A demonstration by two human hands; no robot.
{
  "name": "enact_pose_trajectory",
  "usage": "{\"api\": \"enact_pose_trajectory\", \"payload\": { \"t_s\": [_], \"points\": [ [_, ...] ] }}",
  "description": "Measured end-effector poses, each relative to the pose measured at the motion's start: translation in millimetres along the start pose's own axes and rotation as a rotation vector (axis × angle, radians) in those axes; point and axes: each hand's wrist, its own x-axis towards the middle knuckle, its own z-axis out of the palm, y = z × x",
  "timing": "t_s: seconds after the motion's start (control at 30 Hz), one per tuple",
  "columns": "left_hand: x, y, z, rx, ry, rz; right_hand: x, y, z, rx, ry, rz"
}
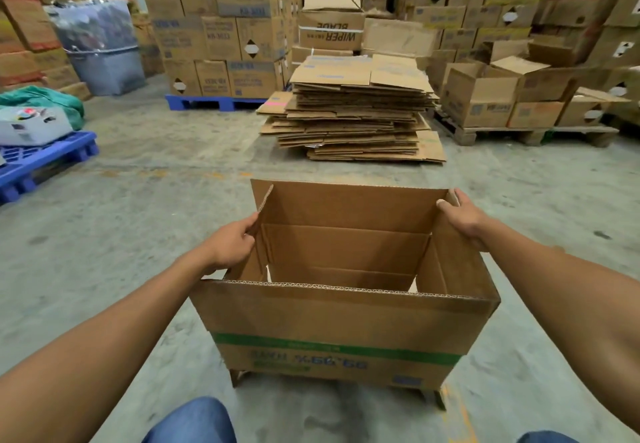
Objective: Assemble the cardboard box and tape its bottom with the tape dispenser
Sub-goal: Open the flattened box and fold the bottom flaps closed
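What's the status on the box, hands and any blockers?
Left hand gripping left side flap, right hand gripping right side flap. Cardboard box opened out on the floor, flaps up, untaped. Tape dispenser not in view. Nothing in the way.

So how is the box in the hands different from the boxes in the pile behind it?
The held box is opened into shape and stands upright; the pile is folded flat, lying in layers. The left hand and right hand grip the box's side flaps; nobody touches the pile. Both are brown cardboard on the floor.
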Motion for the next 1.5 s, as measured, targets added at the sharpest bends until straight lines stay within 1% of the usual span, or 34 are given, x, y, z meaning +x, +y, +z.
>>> {"api": "enact_pose_trajectory", "payload": {
  "t_s": [0.07, 0.1, 0.2, 0.27, 0.37, 0.43, 0.47, 0.53, 0.57, 0.63, 0.7, 0.77, 0.8, 0.83, 0.87, 0.93, 1.0, 1.07, 1.13, 1.2, 1.3, 1.4, 1.47, 1.5],
  "points": [
    [6.9, 0.9, 7.1, 0.062, 0.081, -0.005, -6.4, 5.5, 0.3, -0.062, 0.093, -0.051],
    [9.9, 2.9, 9.8, 0.054, 0.116, -0.016, -10.1, 7.4, 1.3, -0.148, 0.143, -0.106],
    [19.2, 9.7, 17.4, -0.076, 0.200, -0.038, -22.4, 4.1, 7.2, -0.579, 0.250, -0.231],
    [25.5, 13.9, 22.1, -0.123, 0.205, -0.055, -32.4, -3.2, 15.1, -0.747, 0.275, -0.266],
    [31.0, 11.7, 23.7, -0.126, 0.166, -0.091, -43.6, -6.0, 29.2, -0.825, 0.246, -0.242],
    [32.9, 4.1, 21.2, -0.139, 0.091, -0.094, -46.6, -2.6, 36.2, -0.864, 0.182, -0.207],
    [39.9, -6.2, 22.6, -0.151, 0.041, -0.088, -46.9, -0.9, 38.0, -0.903, 0.157, -0.207],
    [28.6, 0.1, 21.4, -0.143, -0.042, -0.048, -44.9, 0.0, 37.8, -0.970, 0.141, -0.216],
    [22.6, 4.1, 23.0, -0.136, -0.075, -0.001, -43.8, -1.3, 36.6, -0.989, 0.137, -0.211],
    [12.2, 9.0, 27.2, -0.127, -0.160, 0.123, -38.1, -5.2, 34.6, -1.013, 0.101, -0.184],
    [4.3, 10.6, 32.6, -0.078, -0.246, 0.195, -31.5, -11.1, 33.0, -0.991, 0.065, -0.143],
    [-5.4, 10.6, 36.1, 0.025, -0.344, 0.133, -25.0, -21.1, 34.0, -0.912, 0.050, -0.108],
    [-9.6, 9.7, 38.1, 0.066, -0.383, 0.087, -24.3, -29.0, 37.3, -0.840, 0.032, -0.099],
    [-12.4, 8.9, 40.0, 0.079, -0.409, 0.077, -24.4, -38.2, 43.1, -0.736, -0.002, -0.102],
    [-14.3, 7.8, 41.5, 0.090, -0.419, 0.057, -26.6, -47.3, 51.6, -0.601, -0.061, -0.102],
    [-18.0, 9.6, 43.9, 0.108, -0.430, 0.070, -36.3, -58.0, 71.9, -0.379, -0.214, -0.094],
    [-19.6, 10.1, 47.3, 0.137, -0.426, 0.068, -48.7, -50.4, 94.5, -0.311, -0.329, -0.106],
    [-22.6, 10.4, 51.9, 0.165, -0.433, 0.073, -56.2, -28.7, 115.6, -0.281, -0.383, -0.108],
    [-25.3, 7.9, 57.5, 0.207, -0.472, 0.074, -58.7, -9.4, 128.4, -0.354, -0.409, -0.127],
    [-25.2, 5.2, 61.7, 0.247, -0.568, 0.049, -57.4, -0.5, 130.7, -0.464, -0.446, -0.133],
    [-23.3, 9.6, 69.0, 0.345, -0.720, -0.055, -54.2, 3.9, 123.3, -0.511, -0.519, -0.059],
    [-20.5, 21.9, 73.3, 0.457, -0.800, -0.070, -50.2, 8.1, 119.4, -0.604, -0.548, -0.029],
    [-19.2, 24.8, 75.7, 0.518, -0.841, -0.044, -48.7, 4.3, 118.7, -0.725, -0.562, -0.074],
    [-18.9, 25.4, 76.0, 0.533, -0.848, -0.035, -49.1, -0.8, 118.3, -0.772, -0.553, -0.144]
  ]
}}
